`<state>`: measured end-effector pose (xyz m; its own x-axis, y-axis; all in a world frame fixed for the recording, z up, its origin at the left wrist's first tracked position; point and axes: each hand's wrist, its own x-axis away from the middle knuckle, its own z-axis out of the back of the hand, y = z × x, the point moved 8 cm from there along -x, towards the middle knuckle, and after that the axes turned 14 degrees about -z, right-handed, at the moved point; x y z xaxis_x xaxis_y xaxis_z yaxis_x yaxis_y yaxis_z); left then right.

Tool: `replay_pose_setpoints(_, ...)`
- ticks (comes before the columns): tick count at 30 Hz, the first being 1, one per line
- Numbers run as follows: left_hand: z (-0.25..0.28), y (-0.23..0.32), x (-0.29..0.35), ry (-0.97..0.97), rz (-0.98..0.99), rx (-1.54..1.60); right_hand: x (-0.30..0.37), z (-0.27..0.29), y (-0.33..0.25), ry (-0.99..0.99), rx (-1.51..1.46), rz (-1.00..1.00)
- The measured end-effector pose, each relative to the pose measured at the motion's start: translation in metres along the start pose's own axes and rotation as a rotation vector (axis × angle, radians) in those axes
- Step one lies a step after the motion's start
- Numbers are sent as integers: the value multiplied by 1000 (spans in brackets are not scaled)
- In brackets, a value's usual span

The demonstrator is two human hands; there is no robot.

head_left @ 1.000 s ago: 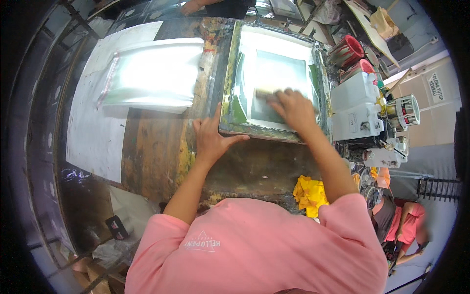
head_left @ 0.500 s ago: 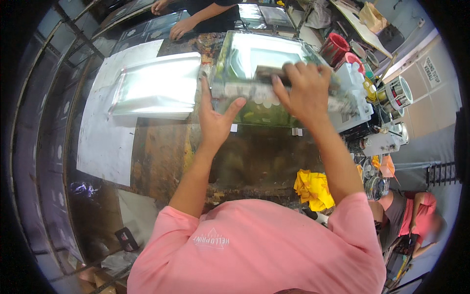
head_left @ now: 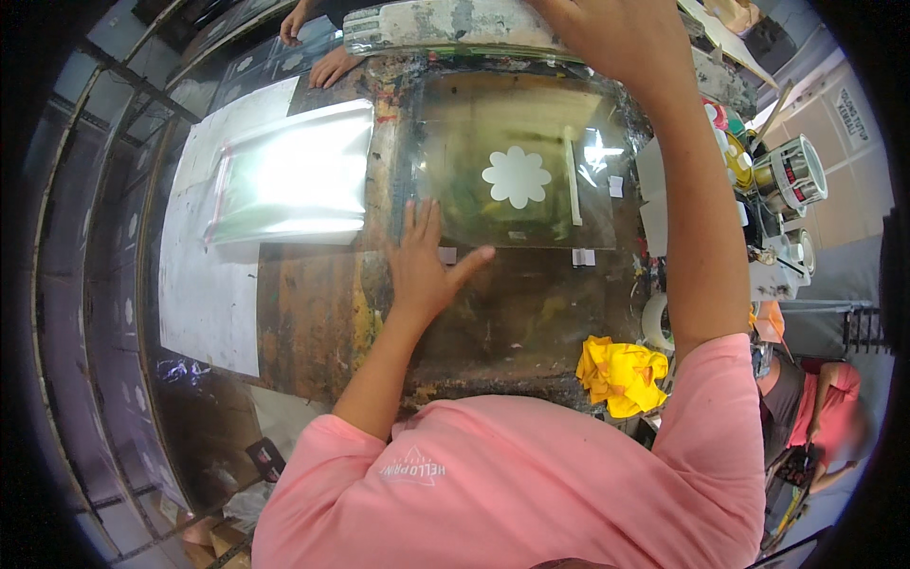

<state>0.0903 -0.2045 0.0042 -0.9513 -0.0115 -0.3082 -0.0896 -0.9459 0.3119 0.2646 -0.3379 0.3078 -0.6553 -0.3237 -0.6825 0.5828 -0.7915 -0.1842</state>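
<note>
My left hand (head_left: pixel 427 270) lies open and flat, fingers apart, at the near left corner of a clear plastic sheet (head_left: pixel 464 213) with a white flower shape (head_left: pixel 517 177) on it. Beyond the sheet, a screen printing frame (head_left: pixel 455 28) stands raised and tilted, its paint-smeared edge towards me. My right hand (head_left: pixel 616 38) reaches up to that frame, its fingers mostly cut off by the upper border, so its grip is hidden. The squeegee cannot be seen. Small white tabs (head_left: pixel 583 257) sit along the sheet's near and right sides.
A stack of shiny clear plastic sheets (head_left: pixel 294 175) lies on white paper (head_left: pixel 213 313) to the left. A crumpled yellow cloth (head_left: pixel 621 375) and a tape roll (head_left: pixel 656 321) are near right. Cans (head_left: pixel 796 171) crowd the right. Another person's hand (head_left: pixel 334 66) rests beyond the table.
The screen printing frame has swung up and away, uncovering the sheet with the white flower. My right hand moved forward from the squeegee stroke; my left hand came slightly nearer and down flat.
</note>
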Motion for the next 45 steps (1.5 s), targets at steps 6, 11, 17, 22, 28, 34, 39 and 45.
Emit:
replay_pose_setpoints(6, 60, -24, -66, 449, -79, 79, -11, 2, 1, -28, -42, -21)
replay_pose_setpoints(11, 87, -110, -47, 482, 119, 150, 9, 7, -4, 63, -34, -2)
replay_pose_setpoints(17, 131, -241, -5, 452, 293, -137, 3, -3, 4, -31, -21, -58)
replay_pose_setpoints(22, 145, -330, 13, 307, 540, -206, 7, -8, 10, -63, -87, -48)
replay_pose_setpoints(28, 110, -241, 28, 187, 307, -483, 13, -13, 12, -87, -14, -51)
replay_pose_setpoints(34, 38, -163, 37, 45, 165, -406, 9, -18, 14, -188, 0, -121)
replay_pose_setpoints(39, 40, -170, 40, 92, 175, -378, 15, -15, 9, -158, 107, -111)
replay_pose_setpoints(45, 68, -177, 28, 161, 198, -243, 20, -18, 11, -209, 112, -98)
